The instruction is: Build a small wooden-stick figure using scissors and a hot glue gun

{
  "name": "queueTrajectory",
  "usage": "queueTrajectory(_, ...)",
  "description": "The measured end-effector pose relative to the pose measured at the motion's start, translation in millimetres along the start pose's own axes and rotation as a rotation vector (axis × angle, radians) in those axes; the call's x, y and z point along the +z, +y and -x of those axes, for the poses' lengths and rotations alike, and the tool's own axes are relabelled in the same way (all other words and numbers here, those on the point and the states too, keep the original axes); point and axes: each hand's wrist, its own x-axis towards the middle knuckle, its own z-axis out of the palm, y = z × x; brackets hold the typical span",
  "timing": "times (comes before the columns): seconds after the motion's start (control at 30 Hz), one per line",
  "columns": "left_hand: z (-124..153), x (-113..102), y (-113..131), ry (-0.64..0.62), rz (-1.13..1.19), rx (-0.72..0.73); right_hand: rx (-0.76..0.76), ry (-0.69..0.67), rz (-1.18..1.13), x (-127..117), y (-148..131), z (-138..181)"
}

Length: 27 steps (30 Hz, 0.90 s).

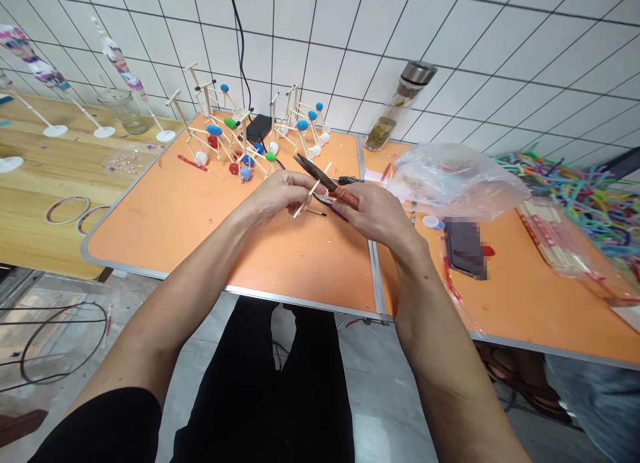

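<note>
Over the orange table (300,263), my left hand (284,195) is closed on a thin wooden stick (314,188) that slants up to the right. My right hand (373,209) grips the red handles of a pair of pliers (320,173), whose dark jaws point up and left, close beside the stick. Whether the jaws touch the stick I cannot tell. Below my left fingers lies a dark-tipped stick (317,212). Behind my hands stand small stick figures (215,129) joined with blue, green, red and white lumps, with more stick figures (303,123) to their right.
A tall glass bottle (387,119) stands against the tiled wall. To the right lie a clear plastic bag (455,179), a dark phone (465,246), packed sticks (550,233) and colourful pipe cleaners (595,196). A wooden table (45,196) on the left bears a glass jar (131,116) and rings (67,210).
</note>
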Motion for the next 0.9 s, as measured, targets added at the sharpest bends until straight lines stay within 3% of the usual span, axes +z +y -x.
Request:
queueTrajectory(0.4, 1, 0, 0, 0.006, -0.034, 0.283, -0.053, 0.180, -0.111, 6, -3, 0)
queueTrajectory(0.9, 6, 12, -1, 0.077, -0.159, 0.403, -0.067, 0.319, -0.189, 28, -6, -11)
